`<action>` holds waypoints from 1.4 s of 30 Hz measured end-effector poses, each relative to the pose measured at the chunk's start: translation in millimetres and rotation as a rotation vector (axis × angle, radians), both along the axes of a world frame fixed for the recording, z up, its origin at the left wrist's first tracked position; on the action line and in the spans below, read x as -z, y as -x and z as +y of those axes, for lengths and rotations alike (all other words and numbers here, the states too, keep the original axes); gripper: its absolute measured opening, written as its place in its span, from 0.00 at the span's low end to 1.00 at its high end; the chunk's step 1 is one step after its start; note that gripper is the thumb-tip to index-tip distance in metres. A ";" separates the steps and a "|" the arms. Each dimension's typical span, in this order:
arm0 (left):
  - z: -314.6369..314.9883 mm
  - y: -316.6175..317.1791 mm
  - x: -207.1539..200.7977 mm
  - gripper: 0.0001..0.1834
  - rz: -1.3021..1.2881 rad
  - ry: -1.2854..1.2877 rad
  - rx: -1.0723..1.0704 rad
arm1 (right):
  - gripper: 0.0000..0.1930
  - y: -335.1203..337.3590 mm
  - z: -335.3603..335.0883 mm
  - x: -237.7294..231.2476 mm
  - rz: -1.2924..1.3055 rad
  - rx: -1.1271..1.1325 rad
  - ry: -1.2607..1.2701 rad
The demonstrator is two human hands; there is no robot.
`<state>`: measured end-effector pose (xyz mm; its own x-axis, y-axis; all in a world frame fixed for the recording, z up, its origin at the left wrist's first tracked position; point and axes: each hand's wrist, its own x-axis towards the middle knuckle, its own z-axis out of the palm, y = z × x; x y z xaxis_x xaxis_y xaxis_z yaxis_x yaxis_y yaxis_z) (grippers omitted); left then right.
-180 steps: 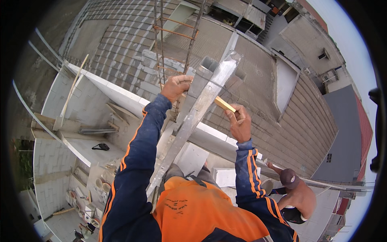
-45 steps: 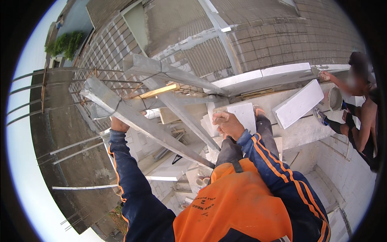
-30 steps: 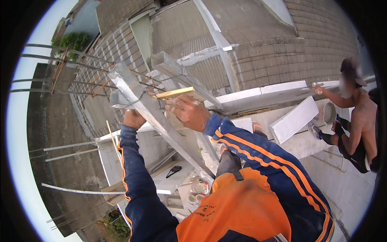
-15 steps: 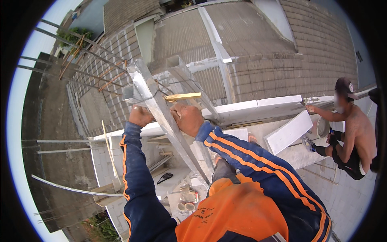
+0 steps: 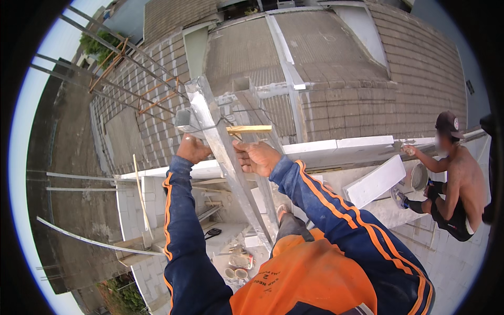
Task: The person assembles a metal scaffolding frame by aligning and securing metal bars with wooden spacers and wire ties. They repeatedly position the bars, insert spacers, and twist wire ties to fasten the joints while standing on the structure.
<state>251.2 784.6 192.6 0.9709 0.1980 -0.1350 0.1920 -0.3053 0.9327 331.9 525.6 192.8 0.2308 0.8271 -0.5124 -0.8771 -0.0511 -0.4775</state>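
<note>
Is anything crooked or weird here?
Yes: the white slab lies slanted, out of line with the row of white blocks behind it. The wood strip also juts sideways beside the long beam, though maybe on purpose.

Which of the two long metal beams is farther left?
The silvery, straight-edged metal beam passing between your left grip and right grip; the other, a grey, hollow-topped metal beam, is to its right.

1. A head-worn fisheye camera looks steeply down over the wearer's orange shirt front [image 5: 304,268].
2. The left hand [image 5: 194,149] and right hand [image 5: 259,158] appear near the lens, around mid-frame.
3. Beyond them, the view faces out across tiled roofs [image 5: 346,111].
</note>
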 end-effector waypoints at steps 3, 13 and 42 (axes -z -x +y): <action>-0.4 2.2 -5.5 0.30 0.101 -0.200 0.100 | 0.14 11.2 -25.3 3.4 -1.112 0.150 0.413; -19.3 0.4 -14.8 0.30 -0.073 -0.164 0.030 | 0.12 6.1 -6.2 -4.4 -2.109 0.481 0.025; -1.1 9.7 -15.5 0.25 0.175 -0.202 0.109 | 0.24 -17.5 -47.0 34.0 -0.072 -0.131 -0.004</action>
<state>241.5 783.5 208.1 0.9532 0.1336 -0.2711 0.3007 -0.5096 0.8062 349.4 478.7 158.8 0.1569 0.8543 -0.4955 -0.8267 -0.1609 -0.5392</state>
